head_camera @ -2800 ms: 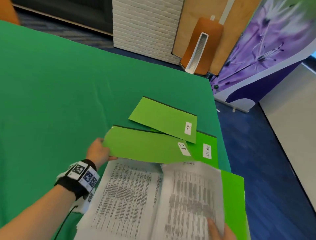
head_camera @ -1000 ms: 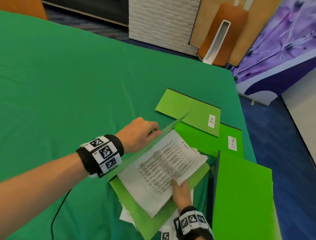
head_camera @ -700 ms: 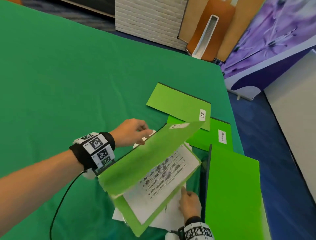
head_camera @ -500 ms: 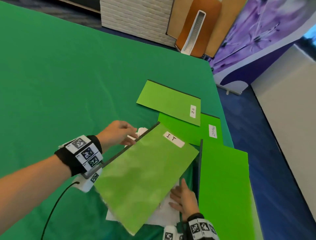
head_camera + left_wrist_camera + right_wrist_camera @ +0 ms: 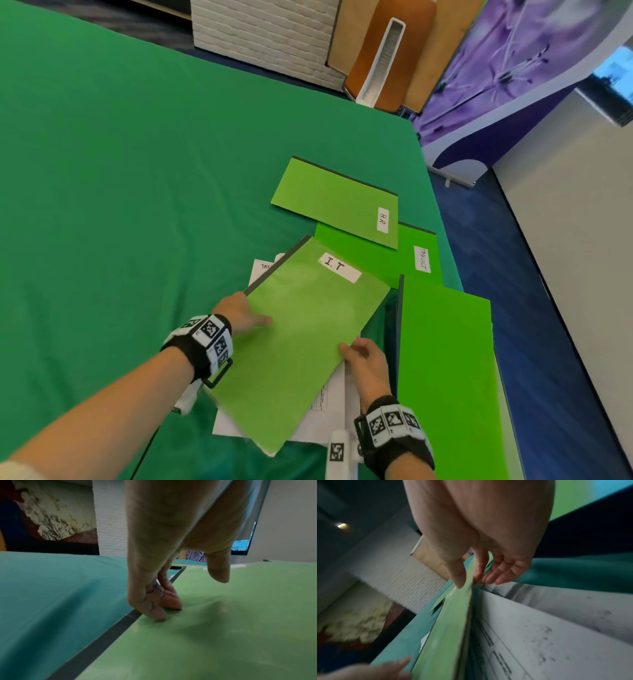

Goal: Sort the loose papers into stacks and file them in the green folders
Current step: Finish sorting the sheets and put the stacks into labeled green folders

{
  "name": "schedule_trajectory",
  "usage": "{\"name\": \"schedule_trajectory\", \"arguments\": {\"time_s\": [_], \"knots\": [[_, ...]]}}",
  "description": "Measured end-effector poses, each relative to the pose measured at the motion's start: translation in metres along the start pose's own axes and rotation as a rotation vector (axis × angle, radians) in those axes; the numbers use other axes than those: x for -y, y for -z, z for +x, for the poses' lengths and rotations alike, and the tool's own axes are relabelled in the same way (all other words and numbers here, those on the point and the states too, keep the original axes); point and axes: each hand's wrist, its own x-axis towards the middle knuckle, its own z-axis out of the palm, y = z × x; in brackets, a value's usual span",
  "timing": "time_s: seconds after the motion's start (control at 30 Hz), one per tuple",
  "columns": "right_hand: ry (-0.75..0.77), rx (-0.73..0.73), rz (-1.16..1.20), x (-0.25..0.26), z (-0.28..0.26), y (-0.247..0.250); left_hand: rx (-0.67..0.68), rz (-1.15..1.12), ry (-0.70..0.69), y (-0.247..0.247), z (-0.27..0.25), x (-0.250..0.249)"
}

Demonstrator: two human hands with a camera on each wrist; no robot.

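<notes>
The closed light-green IT folder (image 5: 301, 349) lies tilted on top of loose printed papers (image 5: 330, 407), with its dark spine to the left. My left hand (image 5: 246, 317) sits at the spine. Its fingertips (image 5: 169, 601) press on the cover (image 5: 223, 635) and its thumb hangs free above it. My right hand (image 5: 356, 353) pinches the folder's right edge, thumb (image 5: 458, 574) on the cover (image 5: 447, 635) and fingers beneath. Printed sheets (image 5: 539, 628) show under that edge. What is inside the folder is hidden.
The HR folder (image 5: 335, 202) overlaps the PROJECT folder (image 5: 421, 257) just beyond. A further green folder (image 5: 445, 377) lies at the right, reaching the table's right edge. A sheet corner (image 5: 262, 270) sticks out by the spine. Green cloth (image 5: 137, 205) stretches left.
The IT folder's cover has swung down shut over the printed sheets. My right hand left the sheets and took the folder's right edge. My left hand slid down along the spine.
</notes>
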Motion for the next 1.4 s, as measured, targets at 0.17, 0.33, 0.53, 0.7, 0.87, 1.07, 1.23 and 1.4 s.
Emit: {"name": "schedule_trajectory", "arguments": {"time_s": [0.17, 0.33, 0.53, 0.7, 0.87, 1.07, 1.23, 1.4], "knots": [[0.076, 0.079, 0.076, 0.025, -0.009, -0.016, 0.09, -0.227, 0.017, 0.007, 0.005, 0.01], [0.117, 0.092, 0.239, 0.055, -0.02, -0.008, -0.16, -0.374, -0.073, 0.044, -0.004, 0.002], [0.372, 0.101, 0.335, 0.111, -0.052, 0.015, -0.042, -0.805, -0.424, 0.095, -0.055, -0.024], [0.492, -0.102, 0.399, 0.119, -0.05, 0.013, -0.166, -1.02, -0.691, 0.081, -0.111, -0.045], [0.389, -0.164, 0.3, 0.087, -0.038, 0.002, -0.152, -0.925, -0.727, 0.043, -0.115, -0.029], [0.373, -0.146, 0.098, 0.071, -0.038, 0.0, -0.32, -0.931, -0.608, 0.029, -0.101, -0.029], [0.494, -0.162, 0.066, 0.087, -0.049, 0.032, -0.51, -0.984, -0.573, 0.038, -0.095, -0.06], [0.428, -0.267, 0.083, 0.076, -0.046, 0.076, -0.324, -0.904, -0.539, 0.015, -0.082, -0.086]]}}
